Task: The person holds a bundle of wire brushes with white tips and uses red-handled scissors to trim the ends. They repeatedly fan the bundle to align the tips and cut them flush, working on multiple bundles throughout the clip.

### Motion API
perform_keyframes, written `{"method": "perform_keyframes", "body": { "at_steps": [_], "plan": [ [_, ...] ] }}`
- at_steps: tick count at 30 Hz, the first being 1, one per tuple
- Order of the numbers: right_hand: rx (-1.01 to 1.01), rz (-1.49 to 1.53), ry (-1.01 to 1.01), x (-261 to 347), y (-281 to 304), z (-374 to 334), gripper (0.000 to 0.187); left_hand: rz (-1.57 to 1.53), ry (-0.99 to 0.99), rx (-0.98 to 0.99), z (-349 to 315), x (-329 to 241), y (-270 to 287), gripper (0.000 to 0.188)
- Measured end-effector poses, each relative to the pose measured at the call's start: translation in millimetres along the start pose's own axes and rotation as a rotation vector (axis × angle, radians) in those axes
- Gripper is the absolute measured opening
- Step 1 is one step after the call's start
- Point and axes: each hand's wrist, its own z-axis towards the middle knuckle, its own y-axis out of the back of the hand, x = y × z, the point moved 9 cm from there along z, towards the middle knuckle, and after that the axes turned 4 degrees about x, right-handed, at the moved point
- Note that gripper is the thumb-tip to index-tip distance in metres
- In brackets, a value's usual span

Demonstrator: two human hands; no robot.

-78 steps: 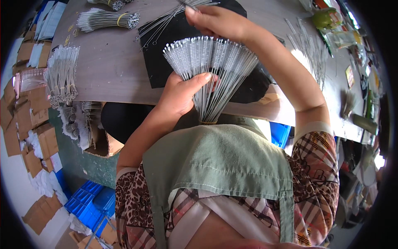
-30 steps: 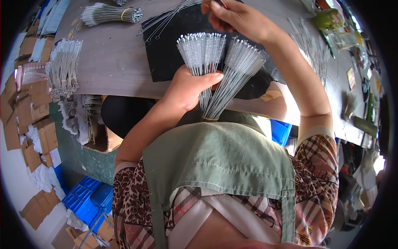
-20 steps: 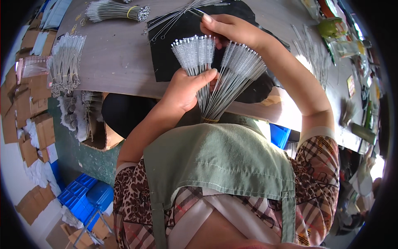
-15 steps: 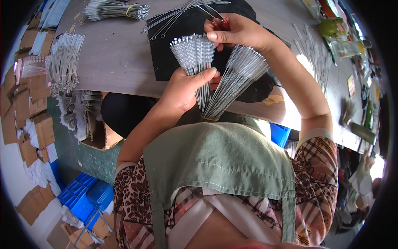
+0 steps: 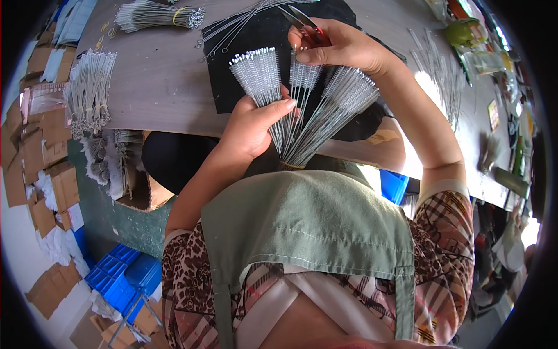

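My left hand [image 5: 256, 121] is closed around part of a fanned bundle of thin wire-stemmed tube brushes [image 5: 256, 72], white bristle heads up. The stems meet at a yellow band [image 5: 292, 166] against my apron. The bundle is parted into a left group, a smaller middle group [image 5: 304, 77] and a right group [image 5: 350, 87]. My right hand [image 5: 343, 46] is bent over the middle group, thumb and finger at the brush tips. It also grips a red-handled tool with two narrow metal blades [image 5: 302, 22], points away from me; its exact kind is unclear.
A black mat [image 5: 232, 81] lies on the table [image 5: 157, 87], with loose looped wires [image 5: 232, 32] on it. Banded brush bundles lie at the far left [image 5: 157, 14] and left edge [image 5: 90, 87]. More loose wires [image 5: 436, 70] lie at right. Blue crates [image 5: 119, 276] stand on the floor.
A middle group of brushes now stands apart from the left group. My left hand has shifted slightly left, and the bladed tool in my right hand shows more fully.
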Motion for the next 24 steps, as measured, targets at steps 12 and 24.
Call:
{"method": "perform_keyframes", "body": {
  "at_steps": [12, 24],
  "plan": [
    [-0.012, 0.037, 0.020, -7, 2, 1, 0.032, 0.049, -0.023, 0.048, 2, -3, -12, 0.028],
    [-0.019, 0.048, 0.081, 6, 0, -5, 0.020, 0.035, -0.060, 0.037, 0, -4, -11, 0.024]
  ]
}}
